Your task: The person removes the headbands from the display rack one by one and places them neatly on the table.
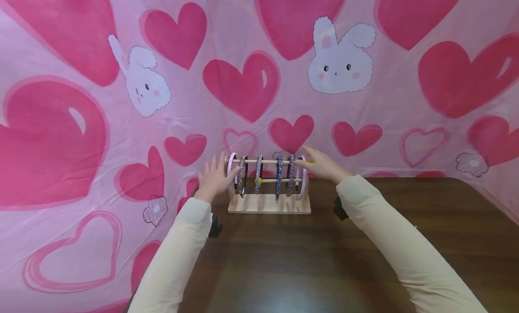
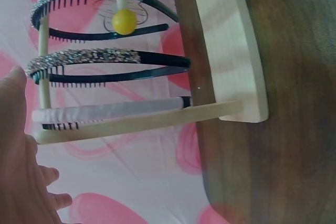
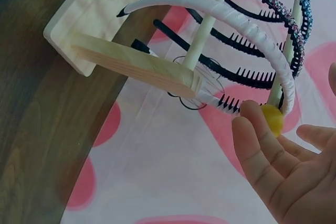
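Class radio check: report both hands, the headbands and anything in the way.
Left hand spread beside wooden stand. Right hand at yellow knob, contact unclear. Headbands hung on stand. No obstruction visible.

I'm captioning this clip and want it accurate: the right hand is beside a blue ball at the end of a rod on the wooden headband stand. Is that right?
Not quite: the ball is yellow, as the right wrist view shows. The right hand is beside it, at the end of a rod on the wooden headband stand.
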Demonstrator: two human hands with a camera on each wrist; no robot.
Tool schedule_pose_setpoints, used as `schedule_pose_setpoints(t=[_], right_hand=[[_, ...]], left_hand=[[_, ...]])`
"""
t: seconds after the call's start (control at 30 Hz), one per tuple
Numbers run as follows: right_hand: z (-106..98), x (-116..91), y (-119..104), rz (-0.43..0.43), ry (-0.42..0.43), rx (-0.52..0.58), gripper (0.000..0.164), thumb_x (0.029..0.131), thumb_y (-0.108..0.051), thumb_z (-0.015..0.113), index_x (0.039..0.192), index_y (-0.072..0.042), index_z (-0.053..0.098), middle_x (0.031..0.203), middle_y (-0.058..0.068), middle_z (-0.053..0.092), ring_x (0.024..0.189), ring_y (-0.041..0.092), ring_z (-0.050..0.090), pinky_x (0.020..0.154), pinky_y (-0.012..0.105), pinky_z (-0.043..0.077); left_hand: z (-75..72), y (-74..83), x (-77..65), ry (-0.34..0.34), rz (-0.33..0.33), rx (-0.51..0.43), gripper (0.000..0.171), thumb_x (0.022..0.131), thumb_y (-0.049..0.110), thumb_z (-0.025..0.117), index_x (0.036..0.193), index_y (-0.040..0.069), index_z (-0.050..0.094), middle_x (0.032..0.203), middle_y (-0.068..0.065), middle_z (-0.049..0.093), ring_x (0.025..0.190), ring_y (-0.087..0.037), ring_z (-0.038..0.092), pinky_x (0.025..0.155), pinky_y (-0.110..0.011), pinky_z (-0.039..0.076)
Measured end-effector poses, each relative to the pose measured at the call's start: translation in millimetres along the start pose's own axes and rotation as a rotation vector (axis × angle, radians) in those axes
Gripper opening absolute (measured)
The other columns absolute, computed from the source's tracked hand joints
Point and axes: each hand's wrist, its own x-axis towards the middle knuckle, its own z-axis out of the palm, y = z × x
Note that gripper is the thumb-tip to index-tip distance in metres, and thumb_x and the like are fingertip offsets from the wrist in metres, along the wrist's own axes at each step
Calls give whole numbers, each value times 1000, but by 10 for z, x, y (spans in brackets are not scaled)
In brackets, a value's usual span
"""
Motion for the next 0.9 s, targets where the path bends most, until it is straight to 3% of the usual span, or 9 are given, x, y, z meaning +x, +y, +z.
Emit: schedule_pose_setpoints(t=[0.1, 0.2, 0.37, 0.47, 0.6, 0.77, 0.9], right_hand=[[8, -16, -2, 18, -1, 37, 76, 92, -47, 47, 147, -5, 15, 147, 20, 21, 129, 38, 27, 97, 52, 32], [10, -32, -9, 36, 1, 71, 73, 93, -44, 49, 148, -8, 16, 145, 21, 25, 122, 38, 38, 80, 45, 47], [12, -33, 0, 52, 2, 104, 71, 93, -40, 51, 148, -10, 17, 138, 23, 36, 85, 29, 57, 62, 34, 50], [22, -25, 15, 62, 2, 130, 72, 92, -39, 53, 148, -11, 17, 131, 21, 42, 72, 29, 57, 60, 33, 49], [33, -23, 28, 74, 4, 173, 73, 92, -38, 54, 148, -12, 17, 128, 19, 43, 73, 33, 57, 63, 39, 50], [43, -23, 19, 87, 8, 219, 73, 91, -39, 55, 148, -14, 17, 135, 17, 38, 65, 23, 56, 68, 47, 49], [50, -24, 12, 86, 10, 224, 74, 91, -41, 55, 148, -14, 18, 140, 16, 35, 63, 18, 55, 66, 42, 51]], left_hand=[[51, -30, -13, -5, -6, -31, 84, 90, 63, 31, 149, 12, -1, 151, -20, 2, 134, -43, -2, 99, -64, 1], [109, -57, -21, -4, -7, -68, 86, 89, 64, 32, 148, 12, -3, 151, -20, 3, 134, -42, -1, 99, -65, 2], [200, -117, -46, 0, -10, -105, 88, 88, 65, 33, 148, 13, -6, 152, -18, 3, 135, -40, 2, 99, -64, 6], [246, -154, -79, -16, -25, -120, 90, 88, 64, 35, 148, 11, -6, 152, -18, 2, 135, -40, 2, 99, -64, 7], [311, -206, -115, -34, -34, -132, 94, 87, 65, 38, 147, 9, -7, 151, -18, 3, 134, -42, 4, 99, -64, 8], [404, -272, -134, -43, -35, -128, 95, 86, 65, 39, 147, 8, -8, 151, -19, 5, 133, -43, 8, 98, -65, 9], [494, -335, -129, -50, -37, -125, 95, 86, 65, 39, 147, 6, -5, 150, -21, 8, 133, -42, 9, 98, -65, 11]])
